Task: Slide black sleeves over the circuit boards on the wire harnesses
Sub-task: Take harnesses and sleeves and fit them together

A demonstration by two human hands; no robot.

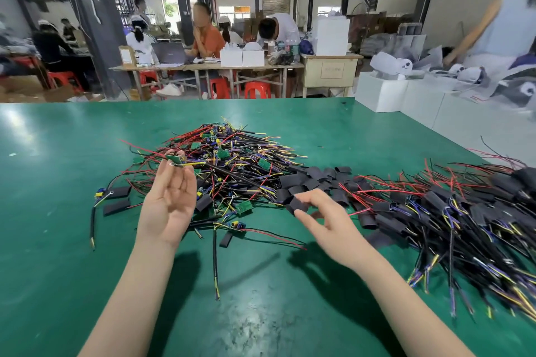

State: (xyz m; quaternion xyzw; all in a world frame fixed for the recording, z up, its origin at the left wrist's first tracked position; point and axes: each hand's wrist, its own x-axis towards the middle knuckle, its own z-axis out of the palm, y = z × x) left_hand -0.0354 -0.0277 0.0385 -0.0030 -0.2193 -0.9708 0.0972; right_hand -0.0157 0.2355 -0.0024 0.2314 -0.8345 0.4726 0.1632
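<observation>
My left hand [169, 200] is raised palm up and pinches a small green circuit board [175, 158] on its wire harness at the fingertips, above the left side of a pile of bare harnesses [232, 159]. My right hand [322, 219] pinches a black sleeve [295, 203] between thumb and forefinger, at the near edge of a heap of loose black sleeves [319, 180]. The sleeve and the board are apart, roughly a hand's width between them.
A large pile of sleeved harnesses [452, 211] spreads over the right of the green table [58, 168]. Two loose sleeves [117, 198] and a harness lie at the left. White boxes [406, 95] stand at the far right, with people working behind.
</observation>
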